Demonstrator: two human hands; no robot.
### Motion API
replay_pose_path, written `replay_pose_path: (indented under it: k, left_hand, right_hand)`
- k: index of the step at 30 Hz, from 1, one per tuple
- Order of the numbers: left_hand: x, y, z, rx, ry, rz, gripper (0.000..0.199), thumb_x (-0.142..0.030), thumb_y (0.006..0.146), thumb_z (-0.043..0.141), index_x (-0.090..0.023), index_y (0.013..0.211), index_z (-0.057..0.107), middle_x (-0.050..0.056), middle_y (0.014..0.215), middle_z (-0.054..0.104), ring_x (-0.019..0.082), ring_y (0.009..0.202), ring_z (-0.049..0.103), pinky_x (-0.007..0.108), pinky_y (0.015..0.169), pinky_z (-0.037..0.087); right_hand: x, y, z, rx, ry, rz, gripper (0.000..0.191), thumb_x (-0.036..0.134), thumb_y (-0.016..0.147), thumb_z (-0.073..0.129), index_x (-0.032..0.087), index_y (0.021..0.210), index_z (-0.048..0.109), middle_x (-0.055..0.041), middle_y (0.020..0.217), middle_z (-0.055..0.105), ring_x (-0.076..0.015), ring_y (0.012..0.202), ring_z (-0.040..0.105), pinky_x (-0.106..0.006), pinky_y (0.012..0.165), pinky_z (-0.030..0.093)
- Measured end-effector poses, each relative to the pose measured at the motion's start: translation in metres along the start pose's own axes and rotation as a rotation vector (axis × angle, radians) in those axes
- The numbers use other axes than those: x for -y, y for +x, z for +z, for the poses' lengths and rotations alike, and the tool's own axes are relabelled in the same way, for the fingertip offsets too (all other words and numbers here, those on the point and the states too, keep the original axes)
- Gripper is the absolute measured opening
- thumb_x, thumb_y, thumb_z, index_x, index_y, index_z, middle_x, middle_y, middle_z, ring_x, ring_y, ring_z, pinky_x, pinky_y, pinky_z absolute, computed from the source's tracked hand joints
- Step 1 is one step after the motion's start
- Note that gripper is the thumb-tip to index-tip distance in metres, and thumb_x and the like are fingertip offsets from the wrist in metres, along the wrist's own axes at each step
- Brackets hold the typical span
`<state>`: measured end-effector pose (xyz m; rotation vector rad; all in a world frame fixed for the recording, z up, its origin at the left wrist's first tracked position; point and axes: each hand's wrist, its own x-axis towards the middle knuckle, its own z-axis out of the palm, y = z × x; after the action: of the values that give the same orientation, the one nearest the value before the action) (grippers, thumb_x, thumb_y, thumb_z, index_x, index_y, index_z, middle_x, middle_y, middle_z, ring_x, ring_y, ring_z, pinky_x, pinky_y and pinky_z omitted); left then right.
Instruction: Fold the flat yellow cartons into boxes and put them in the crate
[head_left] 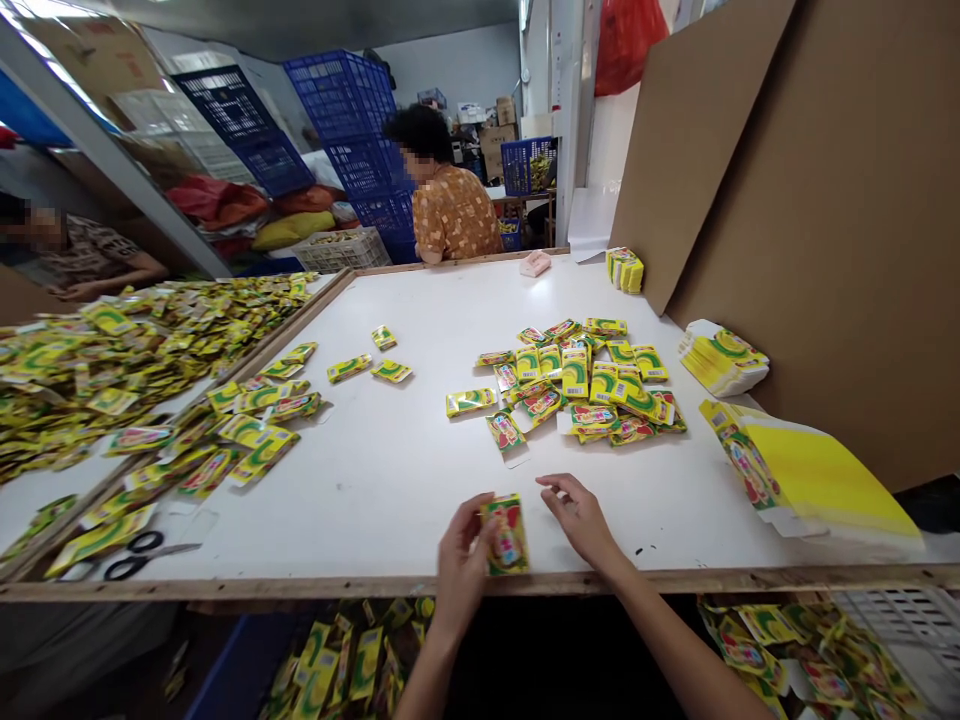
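Note:
Near the table's front edge, my left hand [463, 560] grips a small yellow and green printed packet [508, 535] between thumb and fingers, its red picture side facing up. My right hand [576, 515] is a little to the right of it, fingers apart, touching no packet. Beyond both hands lies a loose heap of the same kind of packet [574, 372], some showing a barcode side. One packet [505, 431] with its flap out lies at the heap's near edge. Fanned yellow printed cartons, flat and stacked [817, 465], rest at the right.
Scissors [135, 556] lie front left beside scattered packets [259, 450]. A wooden strip [255, 362] divides off a large packet pile [142, 345]. Two more carton stacks [724, 357] [624, 270] stand right, by a cardboard sheet [840, 200]. Two people sit beyond; packet-filled crates [352, 660] are below.

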<state>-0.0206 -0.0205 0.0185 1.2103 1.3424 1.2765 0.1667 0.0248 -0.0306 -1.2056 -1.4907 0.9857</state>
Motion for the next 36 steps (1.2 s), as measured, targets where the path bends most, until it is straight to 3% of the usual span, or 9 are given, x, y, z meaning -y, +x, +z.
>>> replay_pose_path:
  k: [6,9,11,15,18,21,24,29,36]
  left_hand:
    - [-0.026,-0.029,-0.116,-0.261,0.630,0.043,0.039,-0.046,0.076,0.061,-0.020,0.106,0.063,0.008,0.104,0.066,0.026,0.096,0.062,0.032,0.073,0.053]
    - [-0.026,-0.039,-0.135,-0.372,0.834,0.160,0.038,-0.045,0.078,0.057,-0.022,0.107,0.063,0.009,0.109,0.061,0.029,0.103,0.058,0.036,0.077,0.052]
    - [-0.023,-0.038,-0.125,-0.364,0.835,0.206,0.035,-0.043,0.082,0.054,-0.022,0.109,0.062,0.009,0.112,0.060,0.028,0.104,0.058,0.037,0.080,0.052]
    - [-0.020,-0.016,-0.072,-0.234,0.724,0.315,0.028,-0.036,0.086,0.052,-0.023,0.110,0.062,0.009,0.117,0.056,0.026,0.111,0.053,0.042,0.095,0.045]
    - [-0.018,0.012,-0.028,-0.065,0.567,0.369,0.028,-0.031,0.086,0.054,-0.024,0.113,0.060,0.010,0.126,0.053,0.026,0.123,0.046,0.044,0.104,0.036]
    - [-0.011,0.033,0.010,0.236,0.304,0.284,0.045,-0.030,0.084,0.058,-0.025,0.128,0.048,0.011,0.130,0.053,0.026,0.122,0.048,0.043,0.103,0.037]
    - [0.001,0.040,0.036,0.452,0.056,0.108,0.054,-0.030,0.083,0.060,-0.023,0.132,0.037,0.008,0.104,0.065,0.022,0.097,0.061,0.035,0.085,0.047]
    - [0.018,0.028,0.045,0.302,-0.213,-0.035,0.045,-0.032,0.083,0.062,-0.026,0.117,0.034,0.003,0.096,0.063,0.016,0.081,0.064,0.028,0.070,0.049]
    - [0.018,0.023,0.036,0.320,-0.155,-0.143,0.026,-0.035,0.076,0.068,-0.018,0.090,0.055,0.001,0.085,0.062,0.014,0.073,0.062,0.023,0.065,0.048]
  right_hand:
    - [-0.002,0.043,0.023,0.057,-0.450,0.082,0.030,0.028,0.086,0.055,0.025,0.112,0.067,-0.0087,0.139,0.048,-0.0297,0.129,0.038,-0.049,0.103,0.030]
    - [0.001,0.060,0.029,0.116,-0.457,0.076,0.034,0.028,0.089,0.051,0.026,0.121,0.062,-0.0070,0.137,0.051,-0.0283,0.129,0.039,-0.050,0.104,0.028]
    - [0.004,0.063,0.025,0.103,-0.401,0.041,0.034,0.031,0.092,0.046,0.026,0.123,0.060,-0.0057,0.135,0.054,-0.0254,0.127,0.042,-0.048,0.105,0.029]
    - [0.020,0.059,-0.005,0.043,-0.076,-0.111,0.035,0.042,0.092,0.047,0.023,0.114,0.066,-0.0084,0.124,0.062,-0.0244,0.118,0.052,-0.043,0.102,0.036]
    - [0.040,0.052,-0.030,0.175,0.060,-0.142,0.033,0.045,0.090,0.051,0.023,0.104,0.071,-0.0078,0.113,0.066,-0.0238,0.110,0.058,-0.040,0.099,0.039]
    - [0.056,0.046,-0.041,0.354,0.101,-0.115,0.032,0.046,0.089,0.053,0.022,0.096,0.072,-0.0060,0.105,0.069,-0.0222,0.103,0.061,-0.037,0.095,0.042]
    - [0.052,0.038,-0.038,0.358,0.168,-0.061,0.031,0.047,0.086,0.056,0.020,0.093,0.070,-0.0050,0.095,0.069,-0.0205,0.092,0.063,-0.034,0.086,0.047]
    - [0.021,0.008,-0.024,-0.037,0.253,0.029,0.031,0.044,0.083,0.061,0.022,0.104,0.057,-0.0071,0.109,0.063,-0.0191,0.091,0.062,-0.033,0.083,0.048]
    - [0.006,-0.017,-0.008,0.045,0.232,0.143,0.028,0.038,0.082,0.061,0.022,0.104,0.057,-0.0033,0.088,0.065,-0.0186,0.078,0.062,-0.032,0.074,0.049]
